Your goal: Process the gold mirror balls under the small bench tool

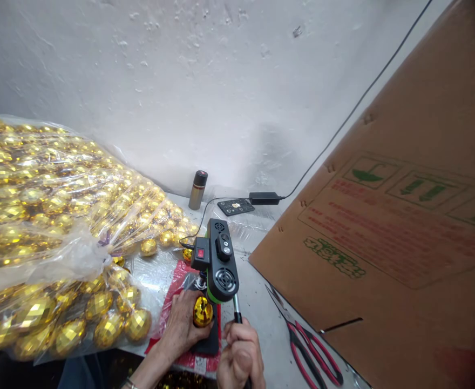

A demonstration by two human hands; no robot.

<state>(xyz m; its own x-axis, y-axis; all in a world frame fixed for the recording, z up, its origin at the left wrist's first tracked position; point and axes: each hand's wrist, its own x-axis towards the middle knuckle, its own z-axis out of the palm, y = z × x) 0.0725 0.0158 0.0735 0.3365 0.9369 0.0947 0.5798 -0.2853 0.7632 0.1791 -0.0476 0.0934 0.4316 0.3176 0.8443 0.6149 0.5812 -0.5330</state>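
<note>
We have the gold faceted ball [203,312] low on the front of the small black machine [217,254], close to the near edge of the table [257,329]. Our left hand [180,321] grasps it, thumb on the near side and fingers curled behind, and our right hand [241,351] is clenched round the black-gripped lever [237,310] just to the right. The likeliest trouble, as we judge it, is the ball rolling: its faceted skin looks slick, and a loose pinch could let it turn or squirt out towards that near edge. Too hard a squeeze might dent the shell (it looks thin and light to us). Our left fingers are also close under the machine's head, so a careless pull on the lever could nip them if anything there moves. The red plastic sheet [181,275] beneath the machine is wrinkled and might let the base slide under a sideways tug. To the right of our right hand, the red-and-black-handled scissors [316,354] lie beside the cardboard box [367,216], where a swinging elbow could catch them. Towards the left, the clear bag [75,251] bulges with more balls, and a knock there might send a loose ball [148,247] rolling.
</note>
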